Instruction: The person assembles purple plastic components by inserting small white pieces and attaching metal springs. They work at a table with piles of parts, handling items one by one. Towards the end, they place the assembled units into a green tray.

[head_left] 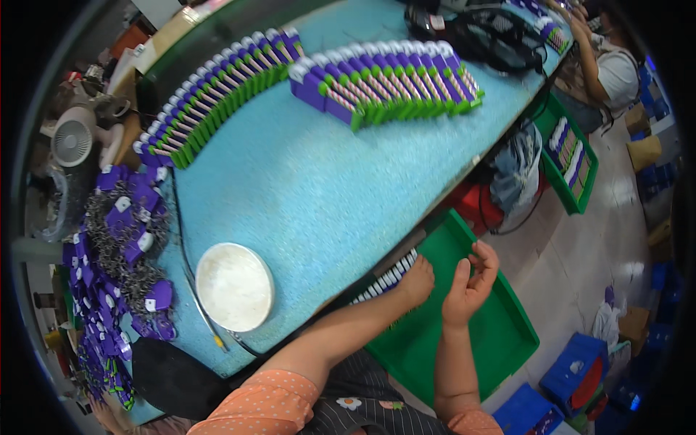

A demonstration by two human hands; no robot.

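Note:
My left hand [418, 280] is down in the green tray [500, 330], its fingers curled at the far end of a row of purple, white and green pieces [386, 284]. My forearm covers part of that row. Over the tray, my right hand [471, 283] is raised with thumb and fingers apart and slightly bent, holding nothing. On the blue tabletop [290, 188], a curved row of the same pieces [221, 90] stands at the far left. A second block of them [388, 83], with pink-and-white striped middles, stands at the far centre.
A round white tub [235, 287] stands at the table's near left, beside a cable tool [203, 312]. Loose purple parts and metal bits [123, 246] are heaped at the left. Another green tray [569, 156], a co-worker [609, 72] and blue bins [576, 370] are at the right.

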